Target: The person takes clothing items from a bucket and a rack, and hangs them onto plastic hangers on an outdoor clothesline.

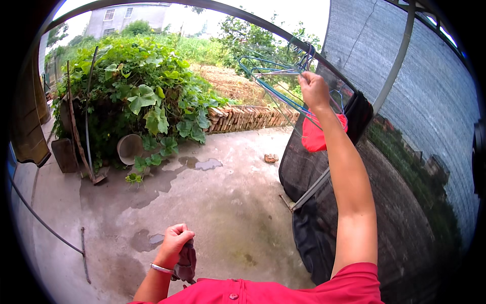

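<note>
My left hand (176, 241) is low in front of my body, closed around a bunched dark maroon cloth (186, 262) that droops below the fist. My right hand (314, 89) reaches up to the metal rail (262, 19), its fingers pinched on a wire clothes hanger. Several blue, green and pale clothes hangers (279, 81) hang crowded together by that hand. Behind my right forearm hangs a red cloth item (315, 135), partly covered by the arm. Black clothing (358, 114) hangs farther along the rail.
Dark mesh netting (391, 182) and a metal post (395, 57) line the right side. A stone (271, 158) lies on the concrete floor (228, 212). Leafy vines (152, 87), a bucket (130, 149), a long-handled tool (89, 114) and stacked bricks (250, 118) stand beyond.
</note>
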`<state>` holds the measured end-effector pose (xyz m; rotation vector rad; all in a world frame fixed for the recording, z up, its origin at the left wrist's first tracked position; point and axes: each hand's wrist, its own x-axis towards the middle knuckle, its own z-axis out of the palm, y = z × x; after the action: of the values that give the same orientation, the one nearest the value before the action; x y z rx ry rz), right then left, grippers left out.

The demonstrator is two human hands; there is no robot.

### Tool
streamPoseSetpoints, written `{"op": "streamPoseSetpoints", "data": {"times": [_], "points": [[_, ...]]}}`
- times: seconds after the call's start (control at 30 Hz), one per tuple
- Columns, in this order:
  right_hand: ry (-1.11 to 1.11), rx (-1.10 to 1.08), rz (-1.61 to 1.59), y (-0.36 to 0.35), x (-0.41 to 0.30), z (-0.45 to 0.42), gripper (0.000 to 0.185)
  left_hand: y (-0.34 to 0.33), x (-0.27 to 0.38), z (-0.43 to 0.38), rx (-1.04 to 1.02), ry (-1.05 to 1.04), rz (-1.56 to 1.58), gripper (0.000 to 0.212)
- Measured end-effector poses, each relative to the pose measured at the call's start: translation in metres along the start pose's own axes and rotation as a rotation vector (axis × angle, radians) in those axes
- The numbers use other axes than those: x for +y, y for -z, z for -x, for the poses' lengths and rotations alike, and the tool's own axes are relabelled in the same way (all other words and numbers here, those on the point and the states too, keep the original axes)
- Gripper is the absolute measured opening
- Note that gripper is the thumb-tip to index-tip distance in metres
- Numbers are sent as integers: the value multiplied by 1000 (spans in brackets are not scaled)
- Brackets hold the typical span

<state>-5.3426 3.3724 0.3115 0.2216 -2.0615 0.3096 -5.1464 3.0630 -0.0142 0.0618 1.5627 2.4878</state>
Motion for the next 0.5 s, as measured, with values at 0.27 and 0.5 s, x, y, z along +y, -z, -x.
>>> {"op": "streamPoseSetpoints", "data": {"times": [0.27, 0.5], "points": [[-33, 207, -322, 8, -47, 79, 16, -36, 11, 5, -269, -5, -192, 13], [-558, -236, -1218, 27, -25, 293, 11, -114, 12, -9, -642, -27, -394, 8]]}}
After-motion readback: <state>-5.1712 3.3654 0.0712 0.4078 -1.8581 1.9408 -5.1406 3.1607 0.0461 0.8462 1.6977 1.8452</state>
